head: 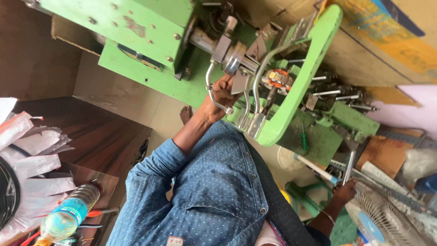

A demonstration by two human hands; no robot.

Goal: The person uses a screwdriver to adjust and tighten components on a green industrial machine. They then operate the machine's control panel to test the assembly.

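At frame centre, the left hand (222, 93) has fingers clenched around the green machine's bent steel handle (210, 86), while lower right the right hand (344, 190) grips a crank lever (349, 165)

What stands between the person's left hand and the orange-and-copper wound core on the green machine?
Curved steel rods and a grey metal plate stand between the left hand and the wound core, just right of the hand.

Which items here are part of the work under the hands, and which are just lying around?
In use:
left hand on green machine, near copper-wound core
right hand on metal lever

Lying about:
plastic bottle
plastic bags
fan
green screwdriver
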